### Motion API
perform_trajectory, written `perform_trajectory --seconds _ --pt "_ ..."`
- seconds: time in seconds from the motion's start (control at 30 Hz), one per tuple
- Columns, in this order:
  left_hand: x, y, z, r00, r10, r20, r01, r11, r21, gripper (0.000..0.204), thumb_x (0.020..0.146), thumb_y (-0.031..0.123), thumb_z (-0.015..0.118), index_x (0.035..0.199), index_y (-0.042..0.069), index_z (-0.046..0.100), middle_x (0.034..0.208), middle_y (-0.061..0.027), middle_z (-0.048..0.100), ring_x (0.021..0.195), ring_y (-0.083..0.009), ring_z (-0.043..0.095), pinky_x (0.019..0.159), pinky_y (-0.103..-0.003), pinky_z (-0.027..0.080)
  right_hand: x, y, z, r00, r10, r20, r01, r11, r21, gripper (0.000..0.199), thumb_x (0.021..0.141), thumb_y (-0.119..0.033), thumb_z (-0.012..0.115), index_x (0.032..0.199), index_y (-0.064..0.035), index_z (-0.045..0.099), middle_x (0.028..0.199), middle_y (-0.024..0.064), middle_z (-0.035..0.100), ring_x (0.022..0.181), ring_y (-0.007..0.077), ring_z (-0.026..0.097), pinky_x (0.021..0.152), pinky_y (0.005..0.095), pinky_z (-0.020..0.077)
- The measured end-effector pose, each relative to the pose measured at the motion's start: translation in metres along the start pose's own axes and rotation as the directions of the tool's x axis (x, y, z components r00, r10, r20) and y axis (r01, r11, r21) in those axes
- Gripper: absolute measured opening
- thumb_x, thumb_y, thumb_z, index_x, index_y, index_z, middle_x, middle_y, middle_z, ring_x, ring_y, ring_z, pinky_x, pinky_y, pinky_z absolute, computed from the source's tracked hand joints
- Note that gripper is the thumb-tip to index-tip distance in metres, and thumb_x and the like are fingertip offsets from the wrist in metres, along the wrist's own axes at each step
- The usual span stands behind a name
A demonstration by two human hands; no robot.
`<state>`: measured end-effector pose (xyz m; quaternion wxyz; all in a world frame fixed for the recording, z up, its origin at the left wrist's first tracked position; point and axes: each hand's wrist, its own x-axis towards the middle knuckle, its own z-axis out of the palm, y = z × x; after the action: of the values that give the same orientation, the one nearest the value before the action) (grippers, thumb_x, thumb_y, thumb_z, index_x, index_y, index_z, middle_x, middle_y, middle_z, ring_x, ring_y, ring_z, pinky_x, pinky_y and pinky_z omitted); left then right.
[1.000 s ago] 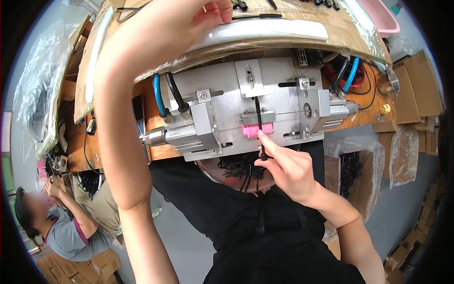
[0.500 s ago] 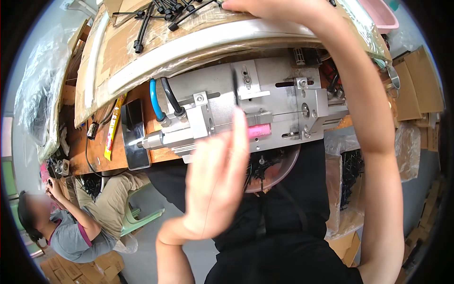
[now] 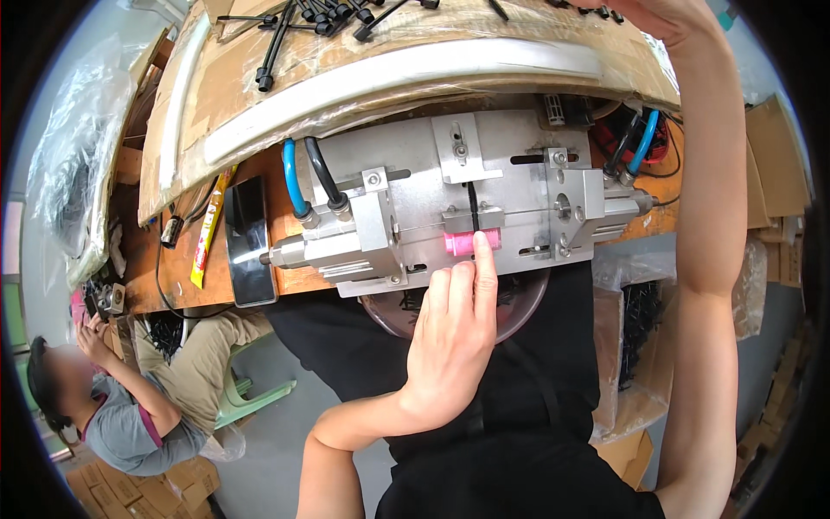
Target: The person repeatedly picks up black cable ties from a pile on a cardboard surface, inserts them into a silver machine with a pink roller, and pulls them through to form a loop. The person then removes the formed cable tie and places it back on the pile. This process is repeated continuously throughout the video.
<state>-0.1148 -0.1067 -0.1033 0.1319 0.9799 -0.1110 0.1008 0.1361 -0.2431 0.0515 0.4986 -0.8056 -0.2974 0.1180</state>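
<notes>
My left hand (image 3: 458,324) is over the front of a metal fixture (image 3: 424,186). Its index finger is stretched out, its fingertip on the near end of a thin black rod (image 3: 473,197). The other fingers are curled and the thumb is hidden. Lying front to back, the rod crosses a small metal block (image 3: 497,216) and meets a pink wrapped piece (image 3: 458,243). At the top right, my right hand (image 3: 670,19) is over the cardboard-covered surface near small black pieces (image 3: 596,11); the picture's edge cuts off its fingers.
Black rods with heads (image 3: 266,73) lie on the raised cardboard (image 3: 233,95) behind the fixture. A phone (image 3: 248,242) and a yellow packet (image 3: 207,233) are to the left. Below the fixture is a bowl (image 3: 529,303). Another person (image 3: 130,406) sits at lower left.
My left hand has moved right, and the black rod has come from upright and blurred to lying across the metal block. My right hand has moved right, away from the black rods with heads.
</notes>
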Motion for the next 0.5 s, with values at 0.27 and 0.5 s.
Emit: perform_trajectory --seconds 0.27,0.5 --pt "0.119 -0.068 -0.071 0.866 0.128 -0.483 -0.119 0.992 0.049 0.023 0.089 0.001 0.057 0.109 0.008 0.066 0.102 -0.0131 0.059 0.098 -0.0312 0.055 0.087 -0.036 0.044 -0.002 -0.004 -0.013 0.989 -0.132 -0.059 0.139 0.983 0.123 0.023 0.094 -0.018 0.067 0.107 0.0000 0.060 0.092 0.0131 0.069 0.064 0.0059 0.054 0.051 0.0172 0.0439" --pt "0.130 -0.101 -0.093 0.927 0.260 -0.271 -0.288 0.955 -0.070 0.018 0.086 0.001 0.063 0.104 0.004 0.066 0.092 -0.0092 0.062 0.081 -0.0192 0.060 0.076 -0.030 0.048 -0.038 -0.018 0.014 0.939 -0.202 -0.278 0.262 0.944 0.199 0.023 0.096 -0.016 0.063 0.111 0.0012 0.060 0.095 0.0140 0.069 0.070 0.0099 0.063 0.057 0.0176 0.0496"
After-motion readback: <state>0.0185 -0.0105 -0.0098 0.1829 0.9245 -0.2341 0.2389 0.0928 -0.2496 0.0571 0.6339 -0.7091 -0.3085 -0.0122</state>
